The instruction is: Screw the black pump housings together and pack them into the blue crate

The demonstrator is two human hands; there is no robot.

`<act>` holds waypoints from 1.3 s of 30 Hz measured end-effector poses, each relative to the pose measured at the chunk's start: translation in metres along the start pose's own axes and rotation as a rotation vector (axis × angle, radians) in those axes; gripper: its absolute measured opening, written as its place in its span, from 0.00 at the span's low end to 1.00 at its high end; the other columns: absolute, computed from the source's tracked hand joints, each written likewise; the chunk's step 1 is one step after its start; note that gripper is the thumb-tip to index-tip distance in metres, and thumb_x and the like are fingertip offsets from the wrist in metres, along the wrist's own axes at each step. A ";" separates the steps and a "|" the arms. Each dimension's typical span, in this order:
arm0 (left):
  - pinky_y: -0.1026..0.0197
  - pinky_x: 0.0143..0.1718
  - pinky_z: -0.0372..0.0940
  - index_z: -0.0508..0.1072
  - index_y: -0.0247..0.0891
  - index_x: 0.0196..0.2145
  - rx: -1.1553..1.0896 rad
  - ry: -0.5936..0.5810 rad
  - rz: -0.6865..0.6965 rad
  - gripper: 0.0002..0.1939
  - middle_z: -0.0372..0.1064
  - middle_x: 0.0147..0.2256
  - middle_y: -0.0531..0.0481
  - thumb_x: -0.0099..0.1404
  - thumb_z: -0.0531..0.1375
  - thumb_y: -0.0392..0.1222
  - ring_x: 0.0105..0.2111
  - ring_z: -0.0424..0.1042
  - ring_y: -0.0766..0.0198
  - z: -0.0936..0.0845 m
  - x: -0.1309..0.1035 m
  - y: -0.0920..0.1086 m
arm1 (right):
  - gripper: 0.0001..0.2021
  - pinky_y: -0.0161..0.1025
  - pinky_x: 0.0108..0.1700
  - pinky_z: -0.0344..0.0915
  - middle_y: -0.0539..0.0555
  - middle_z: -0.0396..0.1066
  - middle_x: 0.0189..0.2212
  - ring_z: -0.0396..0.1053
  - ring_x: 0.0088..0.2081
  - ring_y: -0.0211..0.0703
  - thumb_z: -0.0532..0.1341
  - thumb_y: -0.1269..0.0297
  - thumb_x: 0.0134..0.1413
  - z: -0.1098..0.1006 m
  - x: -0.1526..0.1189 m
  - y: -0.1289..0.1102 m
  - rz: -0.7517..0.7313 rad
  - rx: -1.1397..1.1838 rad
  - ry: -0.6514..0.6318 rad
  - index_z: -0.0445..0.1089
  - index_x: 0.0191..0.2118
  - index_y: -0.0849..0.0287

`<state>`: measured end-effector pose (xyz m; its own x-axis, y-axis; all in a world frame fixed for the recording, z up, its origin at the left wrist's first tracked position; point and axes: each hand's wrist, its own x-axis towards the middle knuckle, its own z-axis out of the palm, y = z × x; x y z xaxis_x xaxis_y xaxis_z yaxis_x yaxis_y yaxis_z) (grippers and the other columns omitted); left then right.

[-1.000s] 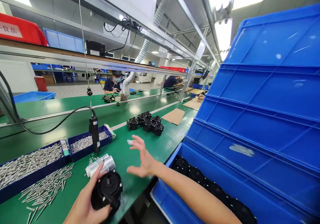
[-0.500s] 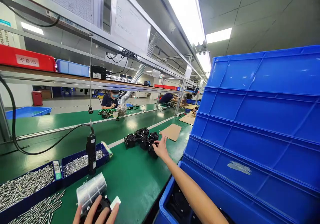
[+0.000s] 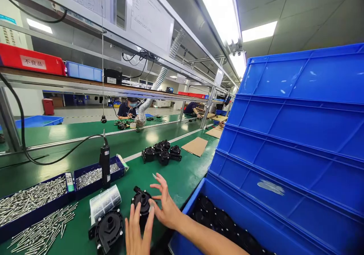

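A round black pump housing with a short spout stands on the green bench between my hands. My right hand has its thumb against the housing's right side, the other fingers spread above and apart from it. My left hand reaches in from below, fingers stretched out at the near side of the housing. A small pale piece shows at its index fingertip; whether it is a sticker I cannot tell. Left of that hand sits a second black housing, touching or close to a roll of printed labels.
Several black housings are grouped farther along the bench near a cardboard sheet. Long screws fill a bin; loose ones lie before it. An electric screwdriver hangs over a second bin. Stacked blue crates rise on the right.
My right hand has come back from the far group with one housing, now between my hands. My left hand has moved right, off the housing beside the label roll.
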<state>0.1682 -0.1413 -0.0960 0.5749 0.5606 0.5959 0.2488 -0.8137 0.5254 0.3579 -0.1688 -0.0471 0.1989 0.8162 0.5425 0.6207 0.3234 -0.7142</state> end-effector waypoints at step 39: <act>0.30 0.68 0.64 0.46 0.49 0.77 -0.398 0.028 -0.094 0.42 0.58 0.69 0.36 0.72 0.60 0.39 0.68 0.65 0.43 -0.002 0.023 -0.034 | 0.36 0.34 0.31 0.57 0.46 0.73 0.32 0.65 0.28 0.35 0.75 0.55 0.56 -0.028 -0.013 -0.059 0.497 0.524 0.008 0.59 0.64 0.55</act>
<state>0.1713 -0.1003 -0.0983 0.5412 0.6384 0.5472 -0.0243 -0.6387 0.7691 0.3398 -0.2126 0.0007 0.3702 0.9235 0.1005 0.0105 0.1040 -0.9945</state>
